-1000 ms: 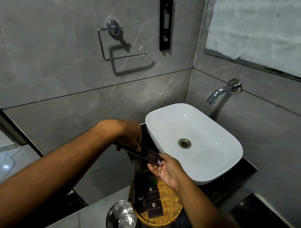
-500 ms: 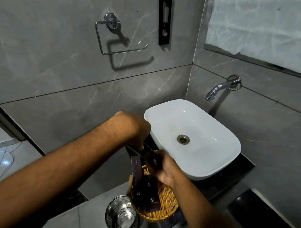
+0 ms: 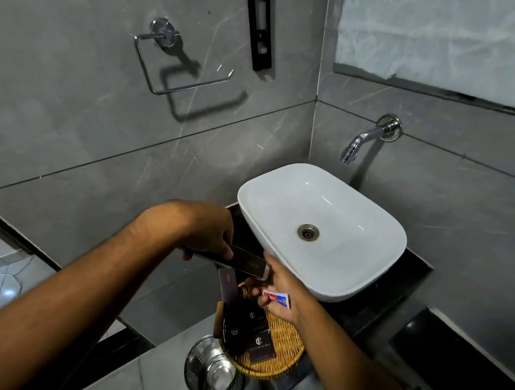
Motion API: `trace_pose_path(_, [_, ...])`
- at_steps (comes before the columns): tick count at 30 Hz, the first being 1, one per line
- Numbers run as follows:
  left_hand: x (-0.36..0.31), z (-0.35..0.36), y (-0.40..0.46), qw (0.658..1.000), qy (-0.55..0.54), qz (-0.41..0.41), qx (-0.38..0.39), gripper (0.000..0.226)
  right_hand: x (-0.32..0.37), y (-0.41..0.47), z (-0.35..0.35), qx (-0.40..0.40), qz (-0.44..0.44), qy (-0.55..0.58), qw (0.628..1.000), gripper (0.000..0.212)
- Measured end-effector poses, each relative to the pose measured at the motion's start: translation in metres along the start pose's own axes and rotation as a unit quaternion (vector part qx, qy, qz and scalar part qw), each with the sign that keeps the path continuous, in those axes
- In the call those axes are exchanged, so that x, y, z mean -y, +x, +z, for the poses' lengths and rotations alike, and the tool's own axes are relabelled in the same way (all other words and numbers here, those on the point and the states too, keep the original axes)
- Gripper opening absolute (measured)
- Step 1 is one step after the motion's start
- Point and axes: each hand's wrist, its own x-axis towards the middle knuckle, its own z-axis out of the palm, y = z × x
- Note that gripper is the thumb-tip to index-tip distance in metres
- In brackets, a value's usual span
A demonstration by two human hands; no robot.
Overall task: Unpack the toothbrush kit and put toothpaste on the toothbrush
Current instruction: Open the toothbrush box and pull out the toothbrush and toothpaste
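While left hand (image 3: pixel 211 237) grips box (image 3: pixel 242 263).

Two bare forearms, no sleeves, left hand (image 3: pixel 208 231), right hand (image 3: pixel 282 295)

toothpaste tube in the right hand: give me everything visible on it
The toothpaste tube is a small, flat sachet-like tube, white with red and blue print, likely soft plastic. It lies roughly level, held in the fingers of the right hand above the wicker basket, beside the sink. Cap end hidden; whether it is opened cannot be told.
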Motion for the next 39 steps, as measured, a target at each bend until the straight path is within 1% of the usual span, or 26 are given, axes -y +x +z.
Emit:
trace_pose_path(2, [-0.005,0.005,0.004,1.0,0.016,0.002,0.009,0.025,0.0,0.002,-0.002,0.003,-0.006,-0.017,1.0,0.053])
trace_pose_path(5, [-0.019,0.006,0.009,0.995,0.1,-0.008,0.019,0.024,-0.001,0.004,-0.001,0.001,-0.015,-0.026,1.0,0.055])
trace_pose_path(7, [-0.031,0.004,0.013,0.986,0.165,-0.006,0.01,0.028,-0.002,0.004,0.0,0.02,-0.014,-0.029,0.999,0.056])
trace_pose_path(10, [-0.044,-0.003,0.018,0.98,0.199,0.003,-0.009,0.029,-0.004,0.004,0.003,0.036,-0.02,-0.043,0.998,0.067])
trace_pose_path(12, [-0.045,-0.006,0.02,0.979,0.202,-0.005,-0.005,0.038,-0.002,0.003,0.002,0.043,-0.016,-0.039,0.998,0.068])
trace_pose_path(14, [-0.043,-0.008,0.021,0.981,0.195,-0.011,-0.014,0.041,0.0,0.001,0.004,0.036,-0.013,-0.033,0.999,0.065])
trace_pose_path(17, [-0.04,-0.007,0.022,0.982,0.186,-0.005,-0.031,0.037,0.003,0.0,0.004,0.013,-0.015,-0.034,0.999,0.061])
trace_pose_path(19, [-0.042,-0.003,0.022,0.984,0.177,-0.002,-0.017,0.032,0.004,-0.001,0.004,0.003,-0.022,-0.035,0.999,0.058])
trace_pose_path(21, [-0.043,-0.002,0.023,0.985,0.172,0.004,-0.013,0.027,0.005,0.001,0.005,0.008,-0.025,-0.04,0.999,0.059])
trace_pose_path(25, [-0.034,-0.001,0.021,0.984,0.175,-0.003,-0.037,0.023,0.006,0.004,0.01,0.033,-0.015,-0.032,0.999,0.064])
trace_pose_path(26, [-0.03,0.0,0.02,0.985,0.165,-0.003,-0.04,0.024,0.005,0.005,0.01,0.028,-0.013,-0.029,0.999,0.063])
trace_pose_path(28, [-0.021,0.001,0.02,0.986,0.157,-0.007,-0.052,0.035,0.003,0.006,0.01,0.02,-0.006,-0.017,1.0,0.056])
trace_pose_path(29, [-0.016,0.003,0.022,0.986,0.154,-0.003,-0.063,0.036,0.003,0.007,0.01,0.021,-0.002,-0.013,1.0,0.051])
trace_pose_path(32, [-0.005,0.016,0.027,0.986,0.136,0.004,-0.1,0.021,0.004,0.009,0.013,0.002,-0.009,-0.01,1.0,0.037])
trace_pose_path(35, [0.007,0.03,0.033,0.983,0.129,-0.002,-0.132,0.034,0.007,0.01,0.011,-0.032,-0.037,-0.009,0.999,0.025])
trace_pose_path(37, [0.013,0.037,0.034,0.986,0.114,-0.011,-0.117,0.043,0.01,0.01,0.009,-0.042,-0.053,-0.01,0.998,0.018])
trace_pose_path(39, [0.016,0.046,0.035,0.994,0.086,-0.007,-0.074,0.051,0.013,0.01,0.008,-0.039,-0.063,-0.007,0.997,0.016])
